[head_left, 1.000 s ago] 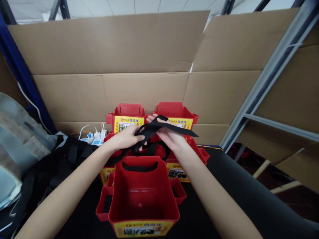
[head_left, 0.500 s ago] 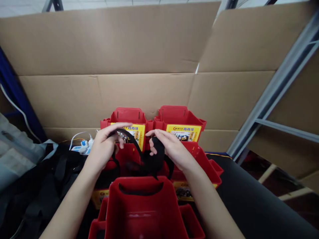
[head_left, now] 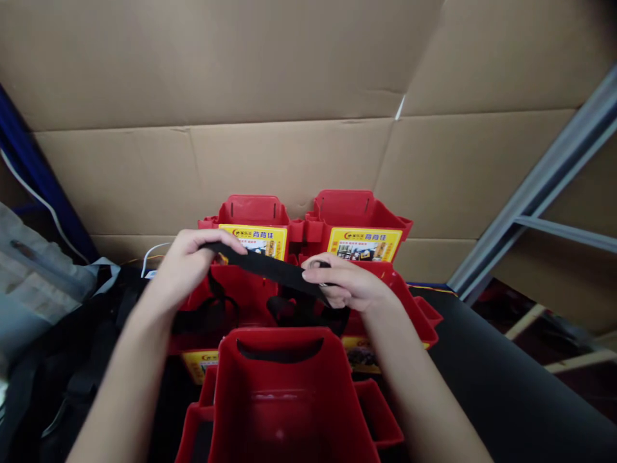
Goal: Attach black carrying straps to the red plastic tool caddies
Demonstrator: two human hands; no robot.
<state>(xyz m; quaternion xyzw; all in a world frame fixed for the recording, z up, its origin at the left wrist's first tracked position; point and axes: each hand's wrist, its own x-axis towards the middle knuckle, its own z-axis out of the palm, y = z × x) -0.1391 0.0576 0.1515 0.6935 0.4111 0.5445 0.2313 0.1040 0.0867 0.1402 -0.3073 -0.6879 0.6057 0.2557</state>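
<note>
A black webbing strap (head_left: 270, 269) is stretched flat between my two hands above a group of red plastic bins. My left hand (head_left: 186, 265) pinches its left end, fingers closed on it. At the strap's right end my right hand (head_left: 348, 285) grips it with thumb on top. More of the strap hangs in loops (head_left: 294, 312) below my hands. The nearest red bin (head_left: 284, 392) stands open under my wrists, with another black strap threaded through the slot in its far wall.
Two red bins with yellow labels (head_left: 258, 225) (head_left: 361, 225) stand at the back against a cardboard wall (head_left: 289, 167). A pile of black straps (head_left: 72, 360) and a plastic bag (head_left: 33, 289) lie at left. A grey metal rack post (head_left: 530, 193) rises at right.
The strap was bunched and looped between my hands; now it is pulled out straight, my left hand holding one end and my right the other. The camera has tilted down and moved closer.
</note>
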